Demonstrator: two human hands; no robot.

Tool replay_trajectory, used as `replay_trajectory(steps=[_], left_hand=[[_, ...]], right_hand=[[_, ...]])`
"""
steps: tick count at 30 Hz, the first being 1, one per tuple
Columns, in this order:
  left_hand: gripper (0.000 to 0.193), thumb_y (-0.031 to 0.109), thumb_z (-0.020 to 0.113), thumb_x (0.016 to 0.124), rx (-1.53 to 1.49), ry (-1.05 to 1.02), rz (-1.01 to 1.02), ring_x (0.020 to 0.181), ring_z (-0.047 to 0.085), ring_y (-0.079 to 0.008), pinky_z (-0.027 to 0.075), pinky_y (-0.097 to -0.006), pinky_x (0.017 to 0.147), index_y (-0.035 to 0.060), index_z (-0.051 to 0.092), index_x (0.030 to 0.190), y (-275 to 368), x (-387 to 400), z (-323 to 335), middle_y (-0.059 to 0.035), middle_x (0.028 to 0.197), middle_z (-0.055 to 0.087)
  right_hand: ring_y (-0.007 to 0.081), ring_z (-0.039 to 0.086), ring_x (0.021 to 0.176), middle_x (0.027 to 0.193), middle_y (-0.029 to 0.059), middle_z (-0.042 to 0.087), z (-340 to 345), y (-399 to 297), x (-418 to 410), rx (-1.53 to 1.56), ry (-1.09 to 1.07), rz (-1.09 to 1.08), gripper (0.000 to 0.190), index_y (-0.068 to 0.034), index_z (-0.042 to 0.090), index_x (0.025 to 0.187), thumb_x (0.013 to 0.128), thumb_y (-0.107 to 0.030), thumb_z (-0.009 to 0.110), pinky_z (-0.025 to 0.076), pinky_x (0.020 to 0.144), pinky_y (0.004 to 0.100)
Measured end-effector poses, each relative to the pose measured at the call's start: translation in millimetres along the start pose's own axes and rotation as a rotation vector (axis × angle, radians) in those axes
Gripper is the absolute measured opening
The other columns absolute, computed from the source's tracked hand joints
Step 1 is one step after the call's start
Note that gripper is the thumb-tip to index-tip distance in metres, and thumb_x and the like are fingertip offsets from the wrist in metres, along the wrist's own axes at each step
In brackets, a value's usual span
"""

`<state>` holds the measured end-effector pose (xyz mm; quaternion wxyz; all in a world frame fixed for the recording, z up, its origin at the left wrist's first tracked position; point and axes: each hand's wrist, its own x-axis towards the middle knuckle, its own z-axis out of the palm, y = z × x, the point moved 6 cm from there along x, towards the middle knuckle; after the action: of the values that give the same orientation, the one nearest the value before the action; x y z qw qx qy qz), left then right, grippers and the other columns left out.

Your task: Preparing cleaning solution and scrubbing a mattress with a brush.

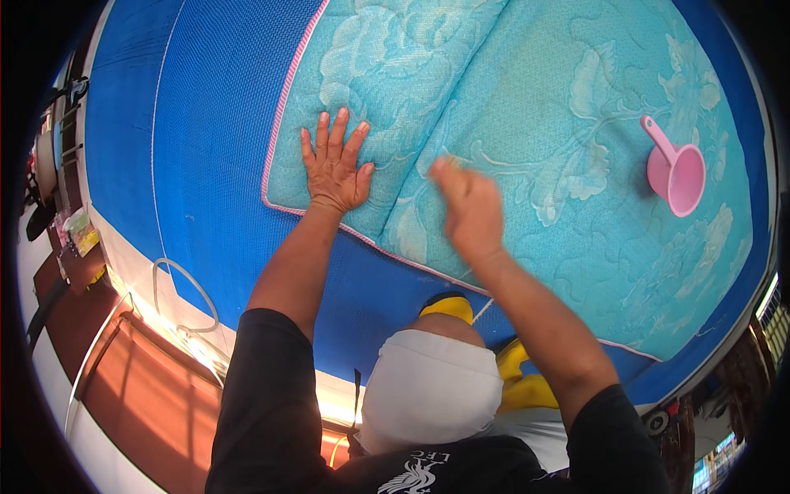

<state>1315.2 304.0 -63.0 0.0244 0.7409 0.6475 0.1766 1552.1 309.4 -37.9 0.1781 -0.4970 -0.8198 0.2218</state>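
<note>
A turquoise quilted mat (543,99) with a pale floral pattern and pink striped piping lies spread before me. A fold or seam runs slantwise across it. My left hand (336,167) is pressed flat on the mat's left part, fingers spread, close to the piped corner. Over the mat, just right of that crease, my right hand (472,207) is curled and blurred by motion. Whether it grips something small is not clear. Farther right, a pink plastic dipper (677,176) rests on the mat, its handle pointing up and left.
Under the mat is a blue textured sheet (216,142). A pale hose (185,296) loops at the lower left beside a reddish-brown floor (148,395). Yellow footwear (524,383) shows by my knees. Assorted items (80,238) stand along the left edge.
</note>
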Motion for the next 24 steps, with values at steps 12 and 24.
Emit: replay_trajectory(steps=[12,24], left_hand=[[0.060,0.039,0.047,0.095,0.035,0.006,0.006,0.153,0.022,-0.0348,0.005,-0.0581,0.123,0.0210,0.043,0.152,-3.0,4.5,-8.7,-0.0101,0.164,0.032],[0.076,0.065,0.052,0.095,0.012,-0.072,-0.598,0.126,0.052,-0.0322,0.036,-0.0526,0.109,0.0214,0.037,0.156,-88.7,-37.4,-28.3,-0.0104,0.137,0.056]], right_hand=[[0.0263,0.056,0.101,0.116,0.0081,0.060,9.0,-52.9,-16.6,0.042,-0.362,-0.222,0.062,-0.029,0.054,0.146,0.088,-0.008,0.056,0.045,0.089,0.0377],[0.0269,0.056,0.109,0.124,0.0128,0.058,53.6,-107.5,-56.3,0.020,-0.349,-0.611,0.059,-0.023,0.053,0.147,0.089,-0.013,0.053,0.044,0.094,0.0379]])
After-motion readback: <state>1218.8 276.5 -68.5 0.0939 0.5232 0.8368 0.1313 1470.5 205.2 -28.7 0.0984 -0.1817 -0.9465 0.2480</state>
